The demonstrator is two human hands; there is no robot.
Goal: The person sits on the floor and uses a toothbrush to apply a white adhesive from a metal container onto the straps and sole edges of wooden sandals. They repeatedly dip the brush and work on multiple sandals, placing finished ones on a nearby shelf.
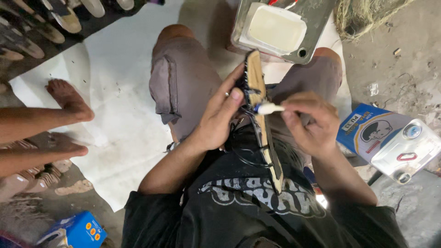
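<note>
Beyond both hands, an open metal tin (317, 18) of pale glue stands at the knees; a knock from the sole could tip it. Between the hands a sandal sole (261, 119) stands on edge over the lap. Left hand (218, 121) grips its side, right hand (310, 121) pinches a small white applicator (268, 108). Glue may smear the fingers. The tip of the applicator and the black straps are hard to make out.

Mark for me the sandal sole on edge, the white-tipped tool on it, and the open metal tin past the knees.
sandal sole (255, 73), head view, on its tan upper edge.
white-tipped tool (268, 108), head view, on the white tip by the right hand's fingers.
metal tin (317, 18), head view, on its bare grey rim.
</note>
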